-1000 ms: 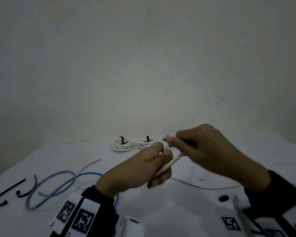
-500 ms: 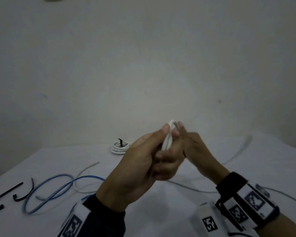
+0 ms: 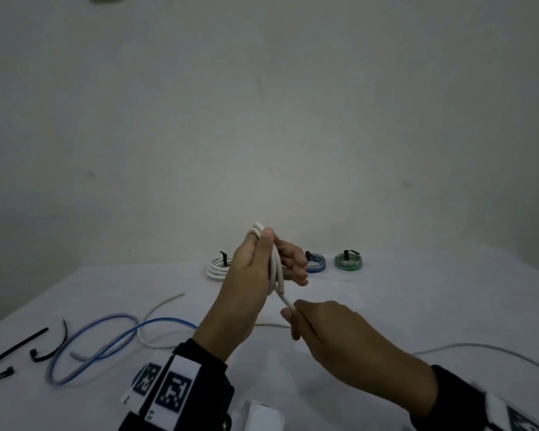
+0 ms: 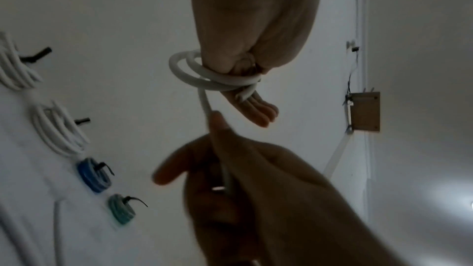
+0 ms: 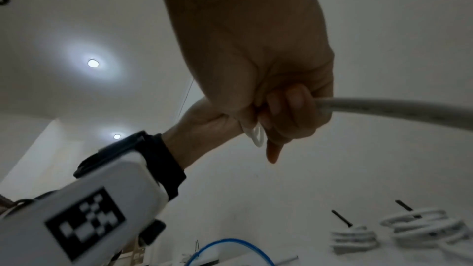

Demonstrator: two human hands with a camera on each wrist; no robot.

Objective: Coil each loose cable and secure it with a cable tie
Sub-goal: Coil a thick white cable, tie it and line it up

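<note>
My left hand (image 3: 280, 256) is raised over the table's middle and pinches a small coil of white cable (image 3: 274, 265) between thumb and fingers; from below the coil (image 4: 204, 76) shows as two or three loops. A straight run of the same cable drops to my right hand (image 3: 293, 321), which grips it just below. From that fist (image 5: 268, 98) the cable (image 5: 396, 106) leads off right, and its tail (image 3: 479, 348) lies on the table. Two black cable ties (image 3: 16, 349) lie at the far left.
Tied coils stand along the back edge: white (image 3: 217, 267), blue (image 3: 316, 264) and green (image 3: 348, 262); a second white coil (image 4: 58, 132) shows from the left wrist. A loose blue cable (image 3: 122, 337) and a thin grey one (image 3: 156, 309) sprawl at the left.
My right hand has come down from behind the left hand to below it, sliding along the cable. The left hand stays raised with the coil.
</note>
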